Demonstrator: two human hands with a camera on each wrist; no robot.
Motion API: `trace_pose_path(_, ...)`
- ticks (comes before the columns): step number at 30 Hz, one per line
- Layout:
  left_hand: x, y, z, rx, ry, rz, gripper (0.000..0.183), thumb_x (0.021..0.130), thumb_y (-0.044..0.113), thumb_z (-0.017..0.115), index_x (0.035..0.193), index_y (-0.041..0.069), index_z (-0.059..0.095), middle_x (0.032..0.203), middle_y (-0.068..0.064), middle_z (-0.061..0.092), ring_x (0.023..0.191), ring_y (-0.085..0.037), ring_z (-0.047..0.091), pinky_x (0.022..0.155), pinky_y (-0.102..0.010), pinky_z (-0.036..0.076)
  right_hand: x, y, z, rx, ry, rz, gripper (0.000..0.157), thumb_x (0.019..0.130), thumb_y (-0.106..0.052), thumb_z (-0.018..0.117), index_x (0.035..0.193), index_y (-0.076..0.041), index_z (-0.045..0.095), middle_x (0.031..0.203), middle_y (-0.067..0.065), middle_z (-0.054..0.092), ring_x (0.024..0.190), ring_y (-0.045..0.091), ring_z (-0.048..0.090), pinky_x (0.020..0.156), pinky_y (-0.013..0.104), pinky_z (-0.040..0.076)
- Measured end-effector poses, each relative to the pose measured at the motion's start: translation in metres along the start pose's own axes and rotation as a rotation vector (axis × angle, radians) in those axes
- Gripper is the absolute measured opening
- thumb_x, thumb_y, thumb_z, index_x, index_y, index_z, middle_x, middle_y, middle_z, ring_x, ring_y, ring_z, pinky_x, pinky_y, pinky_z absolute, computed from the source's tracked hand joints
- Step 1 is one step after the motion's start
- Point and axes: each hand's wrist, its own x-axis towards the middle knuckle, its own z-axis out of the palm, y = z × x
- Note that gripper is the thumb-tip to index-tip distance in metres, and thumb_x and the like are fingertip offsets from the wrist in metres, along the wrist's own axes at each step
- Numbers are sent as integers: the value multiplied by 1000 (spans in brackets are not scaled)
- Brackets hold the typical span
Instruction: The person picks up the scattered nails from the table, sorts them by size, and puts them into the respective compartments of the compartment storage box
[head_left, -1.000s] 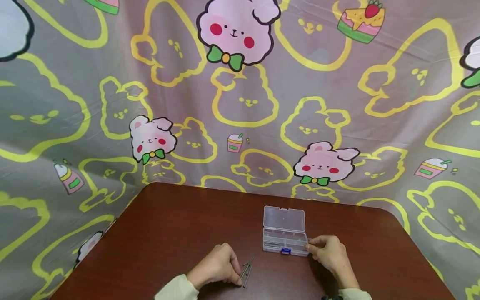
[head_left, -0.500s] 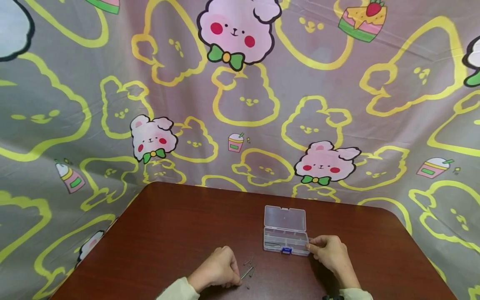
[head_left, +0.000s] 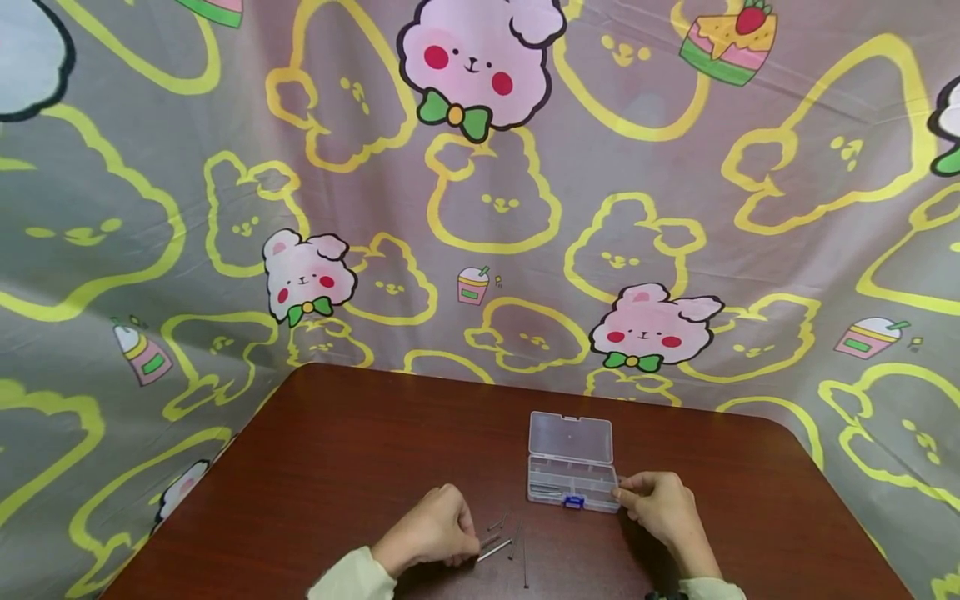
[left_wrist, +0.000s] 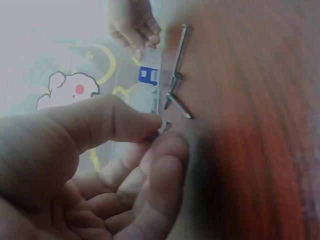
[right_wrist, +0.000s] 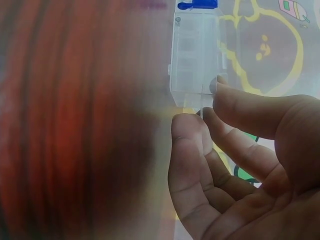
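Note:
My left hand (head_left: 442,529) pinches a small dark metal nail (left_wrist: 167,126) between thumb and forefinger, just above the table; most of that nail is hidden by the fingertips. Several loose thin metal nails (head_left: 495,550) lie spread on the table right beside those fingertips. Farther back and to the right stands a clear plastic compartment box (head_left: 592,504) with a blue latch, its lid (head_left: 570,437) tipped up and back. A few nails (head_left: 545,490) lie in its front left compartment. My right hand (head_left: 663,504) holds the right end of the box between thumb and fingers.
A dark reddish-brown table (head_left: 360,442) with rounded far corners bears everything. Patterned cloth (head_left: 390,183) with rabbit drawings hangs close behind the table and along its sides.
The loose nails, bunched together one second ago, have spread apart, some of them toward the right. My left hand stays low near them. The right hand keeps its hold on the box.

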Motion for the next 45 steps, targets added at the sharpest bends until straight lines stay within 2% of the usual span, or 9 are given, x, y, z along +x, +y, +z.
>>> trace_pose_path(6, 8, -2, -6, -128, 47, 2, 24, 67, -12, 75, 58, 9, 68, 47, 5, 60, 40, -10, 58, 40, -27, 50, 0, 1, 1, -14, 5, 3, 12, 84, -17, 82, 86, -7, 77, 65, -1, 66, 57, 14, 61, 49, 30, 47)
trace_pose_path(10, 12, -1, -9, -225, 47, -21, 22, 68, -14, 78, 61, 4, 68, 52, -1, 63, 44, -14, 60, 43, -34, 54, -1, 1, 1, -17, 8, -2, 12, 84, -17, 82, 85, -6, 76, 66, -1, 66, 57, 14, 61, 50, 31, 47)
trace_pose_path(13, 15, 0, -13, -268, 32, -40, 20, 68, -13, 80, 63, 2, 68, 55, -4, 65, 46, -17, 62, 45, -37, 56, -1, 0, 1, -14, 7, -7, 12, 84, -16, 82, 86, -6, 76, 66, 0, 67, 57, 15, 61, 50, 32, 48)
trace_pose_path(20, 22, 3, -19, -314, -9, -67, 14, 73, -12, 79, 68, 0, 71, 59, -7, 68, 49, -19, 64, 48, -35, 57, -1, 0, 0, -9, 5, 5, 12, 85, -16, 82, 87, -6, 77, 68, 0, 68, 58, 15, 62, 50, 31, 49)
trace_pose_path(29, 34, -7, -20, -492, -74, -164, 7, 83, -9, 73, 76, -5, 73, 69, -17, 70, 53, -15, 61, 51, -28, 56, -1, 1, 1, -10, 10, -2, 10, 84, -15, 81, 86, -7, 77, 66, -1, 66, 57, 14, 61, 50, 31, 48)
trace_pose_path(37, 45, -12, -24, -540, -93, -161, 4, 86, -9, 71, 87, -12, 73, 71, -16, 70, 54, -15, 61, 51, -27, 55, -2, -1, 1, -10, 13, -7, 11, 84, -15, 82, 85, -6, 76, 65, -1, 66, 57, 15, 61, 50, 32, 47)
trace_pose_path(45, 57, -6, -21, -581, -89, -147, 9, 87, -6, 73, 90, -15, 72, 69, -13, 69, 54, -13, 60, 53, -25, 55, -2, -1, 1, -11, 11, 3, 11, 84, -16, 82, 85, -6, 76, 66, 0, 66, 58, 15, 61, 50, 31, 48)
